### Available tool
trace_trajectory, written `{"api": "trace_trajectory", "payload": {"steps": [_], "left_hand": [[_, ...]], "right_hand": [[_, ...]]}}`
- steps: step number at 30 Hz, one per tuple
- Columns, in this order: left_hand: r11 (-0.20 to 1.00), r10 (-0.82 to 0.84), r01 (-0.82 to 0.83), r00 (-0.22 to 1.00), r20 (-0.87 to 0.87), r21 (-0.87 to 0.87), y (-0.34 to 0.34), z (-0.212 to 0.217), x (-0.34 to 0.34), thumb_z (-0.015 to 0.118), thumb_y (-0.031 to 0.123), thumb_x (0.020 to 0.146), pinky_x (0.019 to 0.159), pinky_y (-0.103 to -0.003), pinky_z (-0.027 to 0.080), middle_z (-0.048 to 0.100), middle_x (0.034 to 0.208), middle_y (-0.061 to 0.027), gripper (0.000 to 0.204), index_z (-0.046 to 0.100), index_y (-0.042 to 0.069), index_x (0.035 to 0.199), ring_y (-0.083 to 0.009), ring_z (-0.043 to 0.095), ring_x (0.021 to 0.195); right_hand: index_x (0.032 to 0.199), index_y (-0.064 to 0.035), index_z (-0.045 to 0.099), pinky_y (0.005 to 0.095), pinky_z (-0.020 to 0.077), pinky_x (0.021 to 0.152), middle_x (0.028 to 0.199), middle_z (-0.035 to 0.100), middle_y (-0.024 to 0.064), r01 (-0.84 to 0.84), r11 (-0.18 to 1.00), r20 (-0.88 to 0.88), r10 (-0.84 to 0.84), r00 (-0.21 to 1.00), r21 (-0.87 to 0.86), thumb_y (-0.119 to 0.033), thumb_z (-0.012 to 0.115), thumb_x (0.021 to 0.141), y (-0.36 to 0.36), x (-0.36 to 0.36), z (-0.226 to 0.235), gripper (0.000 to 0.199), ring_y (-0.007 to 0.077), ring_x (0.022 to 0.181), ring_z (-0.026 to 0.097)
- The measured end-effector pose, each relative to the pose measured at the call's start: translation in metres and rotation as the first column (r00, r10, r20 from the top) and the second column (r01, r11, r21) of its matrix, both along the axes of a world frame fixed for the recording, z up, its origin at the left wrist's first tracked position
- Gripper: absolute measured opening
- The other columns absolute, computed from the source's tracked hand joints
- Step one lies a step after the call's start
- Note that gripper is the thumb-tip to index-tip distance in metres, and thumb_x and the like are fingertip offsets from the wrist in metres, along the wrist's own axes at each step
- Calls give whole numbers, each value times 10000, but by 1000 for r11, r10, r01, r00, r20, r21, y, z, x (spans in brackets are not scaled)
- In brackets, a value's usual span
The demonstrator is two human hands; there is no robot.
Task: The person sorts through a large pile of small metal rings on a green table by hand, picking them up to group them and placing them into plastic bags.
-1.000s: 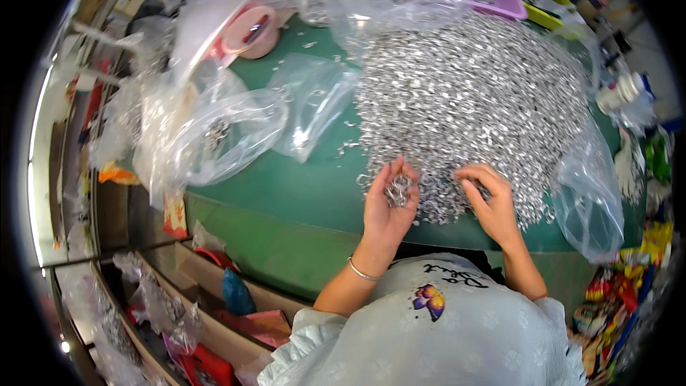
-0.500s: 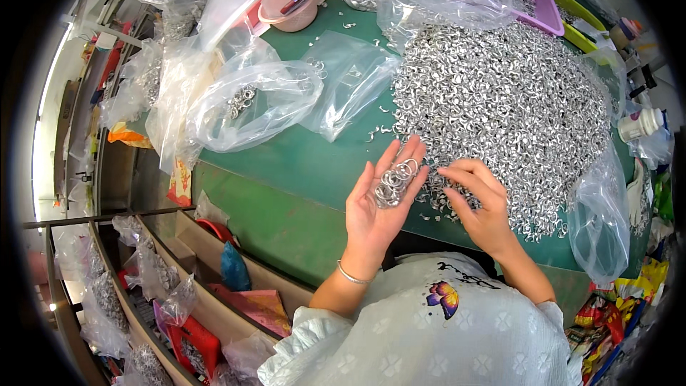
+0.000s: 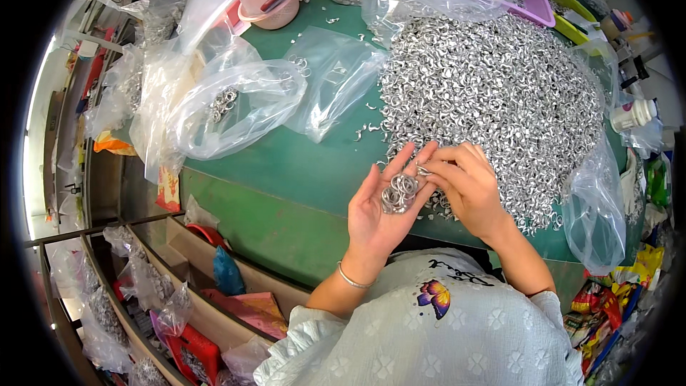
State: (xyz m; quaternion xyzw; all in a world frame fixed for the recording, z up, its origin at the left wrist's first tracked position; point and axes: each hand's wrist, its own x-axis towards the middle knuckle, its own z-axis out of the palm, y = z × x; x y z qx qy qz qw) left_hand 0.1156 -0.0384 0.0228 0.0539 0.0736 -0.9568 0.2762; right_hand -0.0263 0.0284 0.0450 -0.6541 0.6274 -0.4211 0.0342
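My left hand is palm up near the table's front edge, its fingers stretched out. In the palm rests a small cluster of silvery metal rings. My right hand pinches a small silvery metal ring between thumb and fingertips, right at the fingers of my left hand. Its exact shape is partly covered by the fingertips. Just beyond both hands spreads a broad heap of small curved silvery metal pieces on the green table.
Clear plastic bags with some rings lie left of the heap. Behind them stands a pink bowl. A purple tray and a yellow-green tray are at the back right. A white bottle stands right. Wooden drawers are lower left.
My right hand has moved left to my left hand and now pinches a small ring there. The rings in my left palm sit more bunched together. The whole view has shifted slightly.
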Motion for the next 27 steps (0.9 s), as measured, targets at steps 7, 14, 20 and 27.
{"api": "trace_trajectory", "payload": {"steps": [7,14,20,27], "left_hand": [[994,-35,44,995,90,-103,0,1,-8,323,288,959,1089,-422,225,202,1438,-229,515,282,-54,1342,-297,242,1331],[997,-63,59,995,82,48,3,-12,-14,363,238,951,1061,-403,297,343,1370,-193,434,392,-51,1274,-269,362,1260],[938,-131,76,981,141,338,2,-31,-21,487,131,908,947,-367,438,533,1147,-144,279,531,-22,1137,-229,505,1097],[982,-129,77,942,310,173,5,-29,-30,451,132,922,994,-409,407,526,1196,-167,299,502,-33,1167,-262,504,1124]], "right_hand": [[847,6,631,288,436,657,817,614,83,-11,991,494,-57,868,134,17,657,721,2,3,6,129,189,724,540],[828,2,659,272,447,664,817,620,75,56,995,493,-92,865,86,29,669,711,5,-6,9,120,182,745,560],[921,-26,621,240,419,620,808,617,31,359,932,971,-129,199,51,-96,626,826,18,-57,-3,118,142,671,534],[1051,-32,532,310,444,653,947,584,67,864,497,988,80,-135,78,-128,532,887,42,-244,-41,191,195,793,542]]}}
